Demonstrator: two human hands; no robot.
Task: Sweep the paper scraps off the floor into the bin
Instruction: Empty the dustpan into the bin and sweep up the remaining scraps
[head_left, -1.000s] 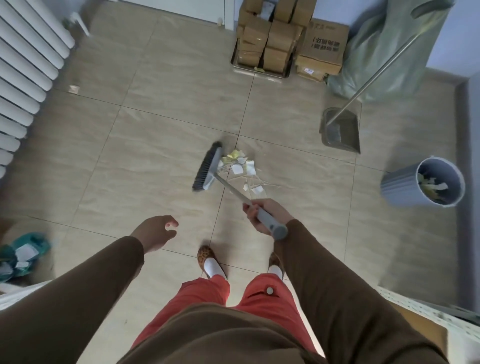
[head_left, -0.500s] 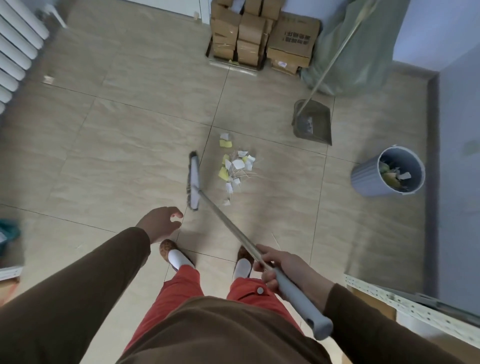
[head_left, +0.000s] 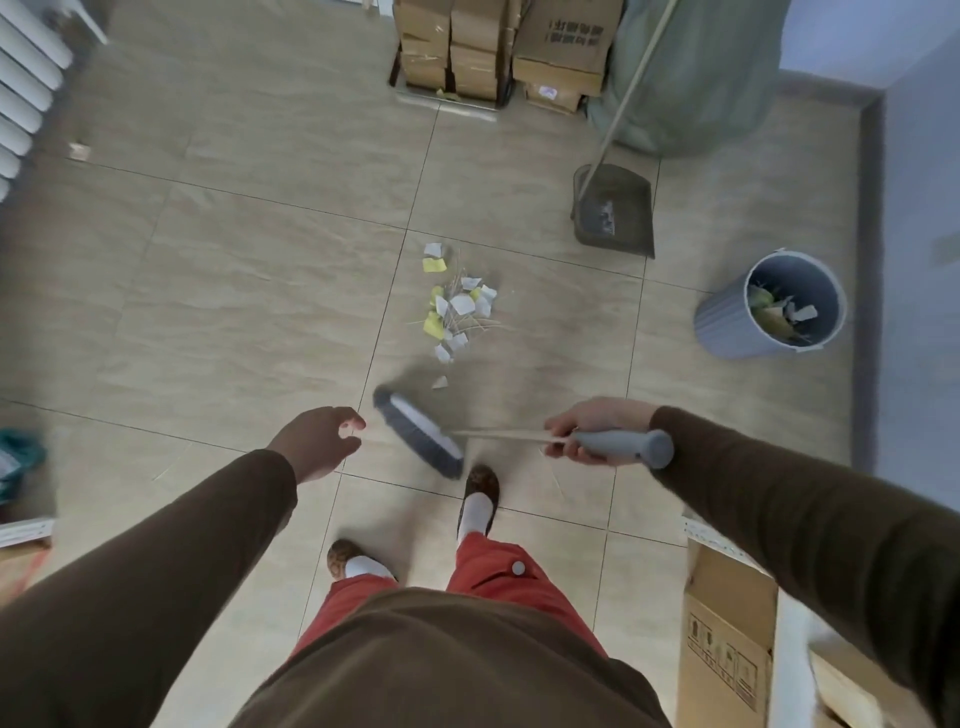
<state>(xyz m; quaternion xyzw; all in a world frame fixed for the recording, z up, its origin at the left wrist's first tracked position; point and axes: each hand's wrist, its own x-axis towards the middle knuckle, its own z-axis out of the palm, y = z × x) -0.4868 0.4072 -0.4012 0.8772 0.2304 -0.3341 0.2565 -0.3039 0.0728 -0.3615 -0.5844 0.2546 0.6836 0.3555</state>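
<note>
Right hand: fingers wrapped around the broom's grey grip, holding the broom nearly level, out to the person's right.
Broom head: blurred; bristles face left and down, above the floor just ahead of the forward shoe. Whether it touches the tiles cannot be told.
Left hand: empty, fingers loosely curled and a little apart, just left of the broom head, not touching it.
Scraps: white and yellow bits with thin straws, heaped on the floor ahead of the broom head, beside a tile seam. One white bit lies apart, nearest the bristles; two more sit at the far end of the heap.
Bin: grey, ribbed, to the right of the heap and well apart from it; paper already lies inside, its make-up hard to read.
Dustpan: grey, on the floor beyond the heap, its long handle leaning up toward a green sack; handle top cut off by the frame edge.
Boxes: cardboard stack at the far wall, tops cut off; print too small to read.
Radiator: white, only partly in view at the left edge.
Near box: cardboard, lower right, partly behind the right sleeve.
Left edge: a teal thing, blurred and cropped, cannot be identified.
</note>
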